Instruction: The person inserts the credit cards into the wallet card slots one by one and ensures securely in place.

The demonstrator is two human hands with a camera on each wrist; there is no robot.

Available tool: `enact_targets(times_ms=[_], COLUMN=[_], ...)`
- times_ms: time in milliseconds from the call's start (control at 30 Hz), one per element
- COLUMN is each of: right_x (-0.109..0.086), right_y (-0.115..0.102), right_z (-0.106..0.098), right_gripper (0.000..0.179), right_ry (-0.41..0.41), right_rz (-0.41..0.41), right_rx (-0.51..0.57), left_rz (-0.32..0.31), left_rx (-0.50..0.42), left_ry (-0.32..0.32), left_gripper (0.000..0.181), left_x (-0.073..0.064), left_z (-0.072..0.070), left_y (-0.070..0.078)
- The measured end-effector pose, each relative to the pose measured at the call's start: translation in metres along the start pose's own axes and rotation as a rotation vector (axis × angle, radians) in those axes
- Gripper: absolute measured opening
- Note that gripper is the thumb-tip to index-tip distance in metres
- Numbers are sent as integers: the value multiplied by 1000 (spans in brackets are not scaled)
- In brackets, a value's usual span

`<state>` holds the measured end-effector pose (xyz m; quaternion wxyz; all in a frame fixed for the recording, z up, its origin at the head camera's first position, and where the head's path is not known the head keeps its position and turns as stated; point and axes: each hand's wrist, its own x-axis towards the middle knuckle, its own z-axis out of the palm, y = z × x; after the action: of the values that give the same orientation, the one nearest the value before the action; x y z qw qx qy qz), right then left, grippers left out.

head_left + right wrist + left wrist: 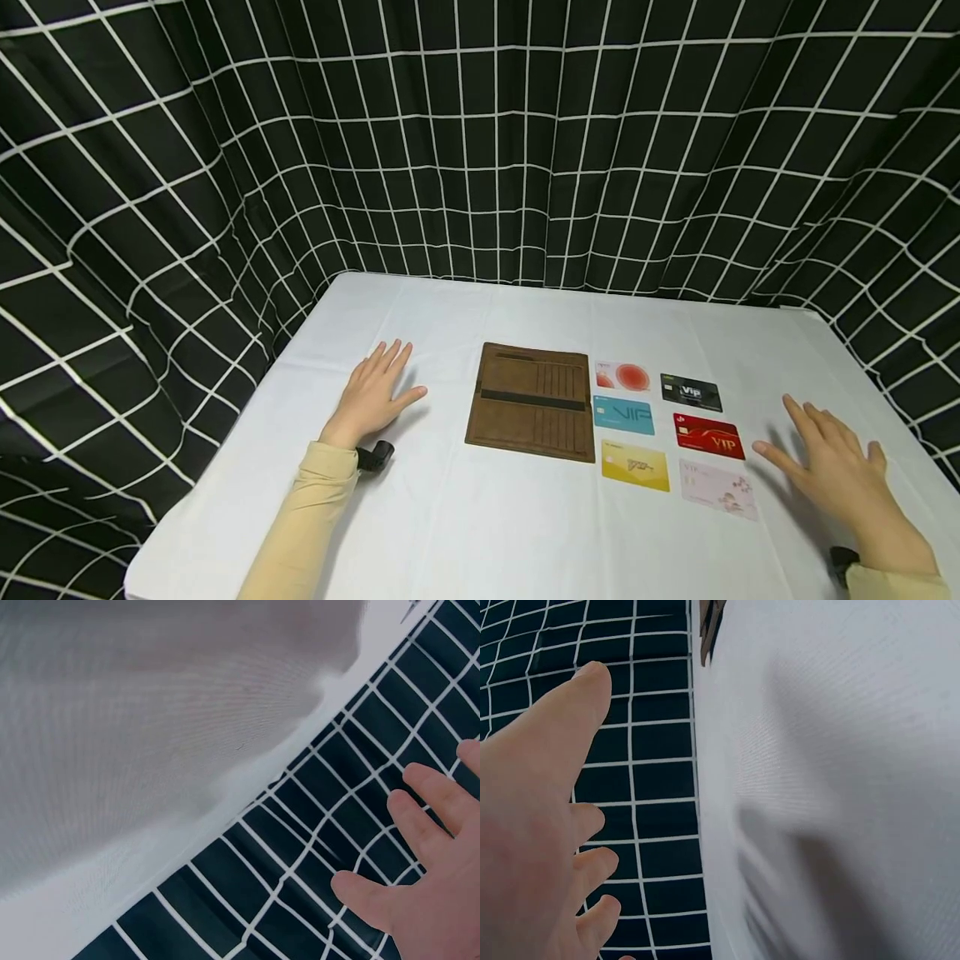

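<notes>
Left grip (pixel 371 396), right grip (pixel 836 467) both empty, fingers spread; flat cards (pixel 709 436) beside my open wallet (pixel 525 377), best pinched by edges.

Head view bright, even across white cloth-covered tabletop (pixel 435 533). Soft shadows fall inward from bare left hand (pixel 371 402) and bare right hand (pixel 840 471). White-gridded black fabric curtain (pixel 450 142) looks stretched toward corners. Wrist views dimmer, softer; broad blurred shadows grey tabletop.

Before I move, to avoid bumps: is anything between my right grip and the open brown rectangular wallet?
Yes: a rectangular red card, then a rectangular blue card, lie between your right grip and the wallet.
</notes>
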<state>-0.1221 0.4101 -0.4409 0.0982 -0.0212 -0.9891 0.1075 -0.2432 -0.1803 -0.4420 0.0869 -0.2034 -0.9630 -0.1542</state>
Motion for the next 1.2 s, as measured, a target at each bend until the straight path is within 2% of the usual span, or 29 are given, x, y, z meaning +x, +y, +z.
enact_targets(times_ms=[200, 367, 833, 1067, 1200], right_x=[0, 4, 18, 23, 23], right_y=[-4, -12, -49, -67, -76], right_z=[-5, -11, -7, 2, 4], right_gripper=[85, 82, 70, 70, 69], right_ry=[-15, -13, -42, -86, -119], right_rz=[-10, -20, -90, -109, -124], right_rx=[23, 39, 117, 154, 190], left_rz=[-15, 0, -89, -90, -77], left_rx=[-26, -61, -297, -372, -408], left_ry=[1, 1, -84, -44, -59], left_gripper=[79, 79, 73, 68, 68], left_x=[2, 8, 9, 12, 12], left_z=[1, -1, 6, 8, 9], left_y=[-1, 1, 5, 11, 14])
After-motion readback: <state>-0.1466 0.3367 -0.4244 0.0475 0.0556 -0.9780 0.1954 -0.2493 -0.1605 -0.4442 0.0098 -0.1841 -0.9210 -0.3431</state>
